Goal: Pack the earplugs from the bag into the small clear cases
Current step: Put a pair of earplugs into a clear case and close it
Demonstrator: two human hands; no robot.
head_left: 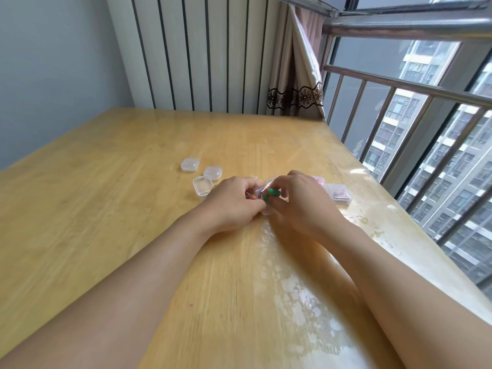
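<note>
Both hands pinch the clear bag [262,194] between them: left hand [234,199] and right hand [298,198]. The open case [203,185] sits just left of the left hand, so that hand is nearer.

We see a counter [111,198] of pale wood with visible grain, under a glossy clear film that shines and blotches toward three o'clock. At the centre, the bag [262,191] is thin, crinkled clear plastic, shiny where it folds. The cases at eleven o'clock [190,164] are smooth, cloudy clear plastic, as is the case at three o'clock [339,194]. The green earplug [273,193] looks matt and soft. At one o'clock hangs a cloth curtain [298,75] with dark lace trim, beside brushed metal railings [399,83].
</note>
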